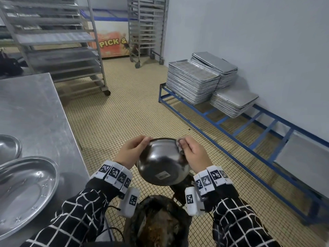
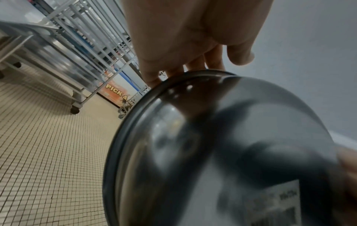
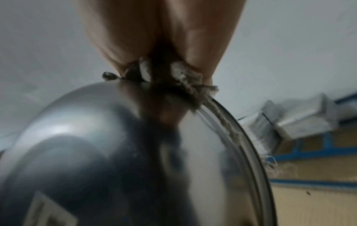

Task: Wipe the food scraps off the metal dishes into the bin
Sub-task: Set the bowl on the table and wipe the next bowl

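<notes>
I read "PICK &" in yellow on the orange poster (image 1: 111, 44), upper middle; the bowl's sticker (image 1: 162, 175) stays illegible.

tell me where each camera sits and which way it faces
Head: on the head, looking down at both hands tilting a metal bowl over the bin; sleeves show.
Left wrist: behind the left hand, facing the bowl's rim and the tray racks.
Right wrist: behind the right hand, facing its rag.
All three share the bowl.

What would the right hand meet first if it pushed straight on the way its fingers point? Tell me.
The right hand holds a grey rag at the rim of the tilted round steel bowl. Its fingers point left across the bowl's mouth, so probably the left hand; depth is unclear.
</notes>
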